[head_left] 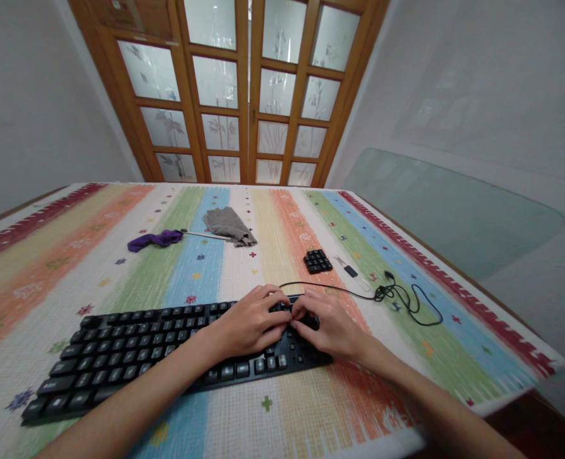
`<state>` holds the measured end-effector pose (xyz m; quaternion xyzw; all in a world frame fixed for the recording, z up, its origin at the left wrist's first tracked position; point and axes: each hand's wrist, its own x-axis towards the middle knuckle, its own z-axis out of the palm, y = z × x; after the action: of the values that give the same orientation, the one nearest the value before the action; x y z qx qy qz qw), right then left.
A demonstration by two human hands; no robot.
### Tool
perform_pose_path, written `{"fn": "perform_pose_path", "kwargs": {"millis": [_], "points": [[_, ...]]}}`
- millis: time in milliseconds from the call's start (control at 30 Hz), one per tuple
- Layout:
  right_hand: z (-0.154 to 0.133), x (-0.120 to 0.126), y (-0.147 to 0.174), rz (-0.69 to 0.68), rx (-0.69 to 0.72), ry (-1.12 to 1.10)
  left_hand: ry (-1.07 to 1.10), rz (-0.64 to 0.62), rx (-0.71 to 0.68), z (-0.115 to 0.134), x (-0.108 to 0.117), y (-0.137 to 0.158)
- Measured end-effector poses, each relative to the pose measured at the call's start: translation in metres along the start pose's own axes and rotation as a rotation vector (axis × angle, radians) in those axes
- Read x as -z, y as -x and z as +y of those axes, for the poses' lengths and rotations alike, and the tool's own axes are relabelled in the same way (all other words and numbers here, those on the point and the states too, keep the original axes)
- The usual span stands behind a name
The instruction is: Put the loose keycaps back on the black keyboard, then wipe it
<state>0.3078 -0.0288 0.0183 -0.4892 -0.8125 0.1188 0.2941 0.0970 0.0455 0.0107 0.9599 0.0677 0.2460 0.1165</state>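
Head view: keyboard (120,344) lies flat on striped tablecloth (244,421). Left hand (258,322), loosely curled, rests over keyboard; right hand (327,322), nearly pinched, sits at right end. Hold of either: hidden, cannot tell. Keycaps (317,260) grouped beyond. Hazard: sideways force may damage keyboard; snagged cable (381,293) may shift it.

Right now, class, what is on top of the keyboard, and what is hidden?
On the keyboard, the left hand and right hand are at the right end; the left forearm crosses above. Keys beneath cannot be seen.
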Motion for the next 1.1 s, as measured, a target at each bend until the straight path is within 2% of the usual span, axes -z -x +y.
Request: {"fn": "perform_pose_path", "kwargs": {"millis": [467, 633, 767, 833, 967, 1100], "points": [[0.003, -0.003, 0.002, -0.017, 0.011, 0.004, 0.003, -0.003, 0.006, 0.0, -0.002, 0.001], [0.007, 0.009, -0.003, -0.034, 0.028, -0.019, 0.006, 0.012, 0.002, 0.0, -0.002, 0.002], [0.031, 0.031, -0.019, 0.077, 0.002, 0.057, 0.013, 0.037, 0.006, 0.0, -0.002, 0.001], [0.05, 0.042, -0.03, 0.089, -0.021, 0.112, 0.018, 0.047, 0.003, 0.0, -0.001, 0.001], [0.089, 0.058, -0.054, 0.013, -0.118, 0.294, 0.026, 0.054, 0.02, -0.001, 0.001, 0.0], [0.118, 0.062, -0.075, -0.025, -0.171, 0.348, 0.025, 0.082, 0.083, -0.003, 0.0, 0.001]]}}
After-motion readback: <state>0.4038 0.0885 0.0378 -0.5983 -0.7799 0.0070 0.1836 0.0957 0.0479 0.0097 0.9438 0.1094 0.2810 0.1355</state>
